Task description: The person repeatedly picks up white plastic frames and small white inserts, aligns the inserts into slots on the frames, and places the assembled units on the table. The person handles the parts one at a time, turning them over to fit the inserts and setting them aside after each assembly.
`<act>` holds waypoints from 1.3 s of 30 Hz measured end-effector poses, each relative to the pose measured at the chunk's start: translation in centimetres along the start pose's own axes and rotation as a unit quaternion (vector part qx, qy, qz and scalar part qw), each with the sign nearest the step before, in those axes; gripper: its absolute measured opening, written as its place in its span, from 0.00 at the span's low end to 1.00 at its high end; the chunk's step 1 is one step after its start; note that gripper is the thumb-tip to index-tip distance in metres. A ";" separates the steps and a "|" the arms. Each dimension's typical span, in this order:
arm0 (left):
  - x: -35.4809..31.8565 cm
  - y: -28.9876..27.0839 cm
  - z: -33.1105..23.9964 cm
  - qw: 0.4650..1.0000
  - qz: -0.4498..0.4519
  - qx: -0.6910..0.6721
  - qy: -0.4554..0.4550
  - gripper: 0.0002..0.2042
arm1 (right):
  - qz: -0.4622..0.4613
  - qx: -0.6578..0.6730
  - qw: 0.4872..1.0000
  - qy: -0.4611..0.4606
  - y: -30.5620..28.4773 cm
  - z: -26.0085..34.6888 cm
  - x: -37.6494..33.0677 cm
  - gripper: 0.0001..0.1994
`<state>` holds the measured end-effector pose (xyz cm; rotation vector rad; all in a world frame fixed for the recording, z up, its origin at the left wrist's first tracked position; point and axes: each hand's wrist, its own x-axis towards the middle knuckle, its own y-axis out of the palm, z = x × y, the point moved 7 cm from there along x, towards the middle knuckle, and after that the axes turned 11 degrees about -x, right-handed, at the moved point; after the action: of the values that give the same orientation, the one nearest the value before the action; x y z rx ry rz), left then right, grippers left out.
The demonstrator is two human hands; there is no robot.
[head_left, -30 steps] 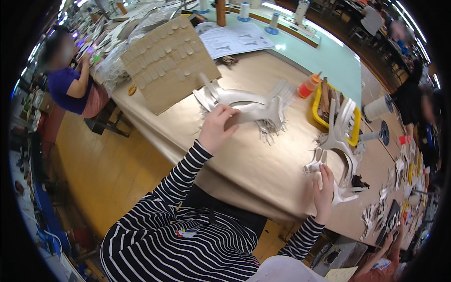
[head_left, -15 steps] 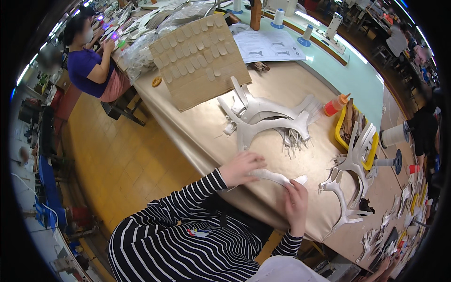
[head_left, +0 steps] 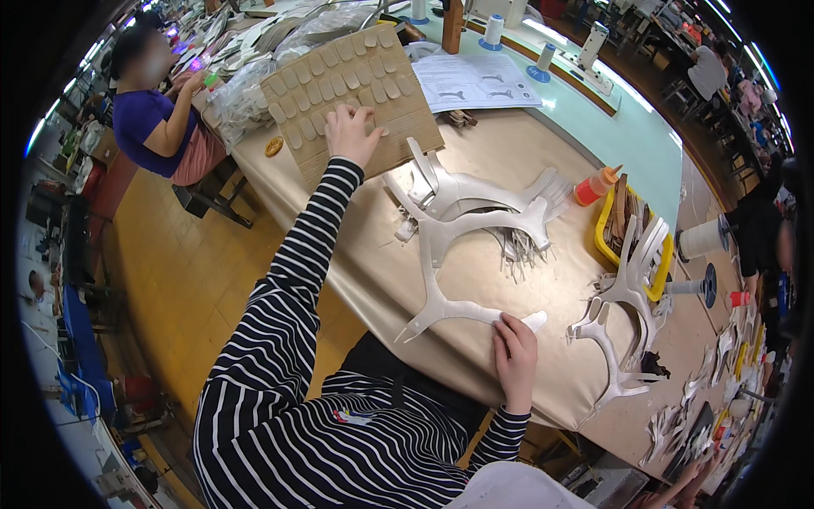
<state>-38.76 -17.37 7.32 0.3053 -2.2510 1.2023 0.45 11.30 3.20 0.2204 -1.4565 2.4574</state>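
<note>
Left hand (head_left: pixel 352 131) lies stretched far out across the table (head_left: pixel 381 280), fingers spread and loose, resting on a brown cardboard sheet (head_left: pixel 356 89) that carries rows of small tan oval pieces (head_left: pixel 335 81); the fingertips sit among the ovals near the sheet's lower edge, gripping nothing that can be made out; the sheet lies tilted at the far left corner of the table, so the striped sleeve (head_left: pixel 297 263) has to extend almost straight to get there. Right hand (head_left: pixel 515 356) stays close to the body at the near edge, fingers curled down and pressing flat on the end of a white branching cut-out (head_left: pixel 441 297), pinning it to the tan table cover rather than lifting it; the cut-out's long stem runs up and away from that hand toward a loose heap of similar white shapes (head_left: pixel 475 199) in the middle of the table. Further right, a yellow tray (head_left: pixel 604 246) holds more such pieces upright, with an orange-capped glue bottle (head_left: pixel 593 185) just beside it; another person in a purple top (head_left: pixel 140 119) sits at the far left end.
</note>
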 end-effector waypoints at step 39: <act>-25.8 -6.8 -25.5 0.742 0.039 -0.304 0.596 0.21 | 0.019 0.497 0.808 0.317 -2.0 -0.5 -5.0 0.04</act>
<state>-5.20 -2.02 8.33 -0.6649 -1.3153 0.3463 5.80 11.82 3.29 -0.4109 0.1597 2.6679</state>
